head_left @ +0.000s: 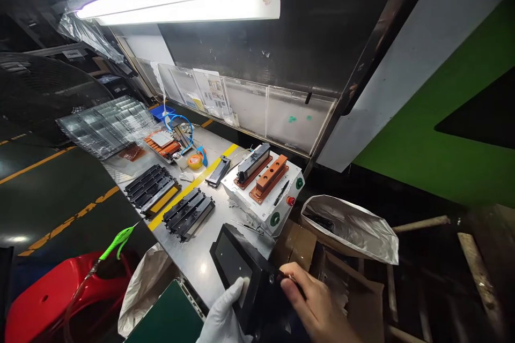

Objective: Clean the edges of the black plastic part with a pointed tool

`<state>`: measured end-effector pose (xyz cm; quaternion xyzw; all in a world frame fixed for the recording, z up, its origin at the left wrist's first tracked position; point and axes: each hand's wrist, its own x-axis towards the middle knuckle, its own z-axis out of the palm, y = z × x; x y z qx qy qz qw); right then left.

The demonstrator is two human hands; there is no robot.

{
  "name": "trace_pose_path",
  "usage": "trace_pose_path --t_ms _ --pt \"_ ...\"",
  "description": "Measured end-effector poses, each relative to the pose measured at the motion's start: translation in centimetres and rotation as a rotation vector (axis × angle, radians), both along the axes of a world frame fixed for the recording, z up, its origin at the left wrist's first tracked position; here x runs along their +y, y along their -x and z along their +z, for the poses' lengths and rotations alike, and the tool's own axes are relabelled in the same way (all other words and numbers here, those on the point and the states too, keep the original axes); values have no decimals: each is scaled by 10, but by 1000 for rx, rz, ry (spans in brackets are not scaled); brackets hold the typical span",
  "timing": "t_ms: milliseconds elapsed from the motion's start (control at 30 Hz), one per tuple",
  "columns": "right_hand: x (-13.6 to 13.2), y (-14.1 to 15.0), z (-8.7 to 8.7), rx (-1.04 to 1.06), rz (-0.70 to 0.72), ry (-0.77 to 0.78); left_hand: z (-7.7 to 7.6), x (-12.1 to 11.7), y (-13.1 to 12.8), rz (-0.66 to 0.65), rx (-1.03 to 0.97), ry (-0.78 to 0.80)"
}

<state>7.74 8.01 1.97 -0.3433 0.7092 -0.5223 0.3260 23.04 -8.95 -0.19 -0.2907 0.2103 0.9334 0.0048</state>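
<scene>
My left hand (225, 311), in a white glove, grips a black plastic housing (259, 278) with a wide rectangular opening, held tilted over the near end of the bench. My bare right hand (308, 300) is closed in a pinch at the housing's right edge. What its fingers hold, if anything, is too small and hidden to make out. Beyond the housing, a pair of tweezers (247, 228) lies on the bench beside a white fixture box (257, 193). The box carries a long black part (253, 162), an orange-brown block (271, 176) and a black pen (281, 193).
Long black parts (189, 213) lie in rows on the metal bench (193, 260), with yellow tape (196, 161) behind. Right of the bench stand a lined bag (362, 236) and cardboard (354, 289). A red stool (44, 300) and green air gun (116, 243) are at left.
</scene>
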Motion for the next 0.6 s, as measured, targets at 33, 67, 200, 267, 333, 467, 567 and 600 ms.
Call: trace_pose_path --t_ms 33,67,200,267,333,467,567,600 --pt "-2 -1 0 81 -14 0 3 4 4 -15 -17 -61" --pt "-4 -1 0 152 -34 9 6 8 8 -23 -30 -125" --pt "-13 0 2 479 -156 77 19 19 16 16 -66 -207" --pt "-17 0 2 608 -206 108 23 22 15 35 -93 -138" --pt "-20 -1 0 652 -259 131 24 24 13 38 -103 -79" --pt "-24 -4 -4 662 -320 134 24 28 11 54 -85 -35" --pt "-26 -8 -7 710 -355 134 25 31 12 61 -69 -8" --pt "-26 -8 -8 716 -369 139 26 31 13 61 -65 -1"
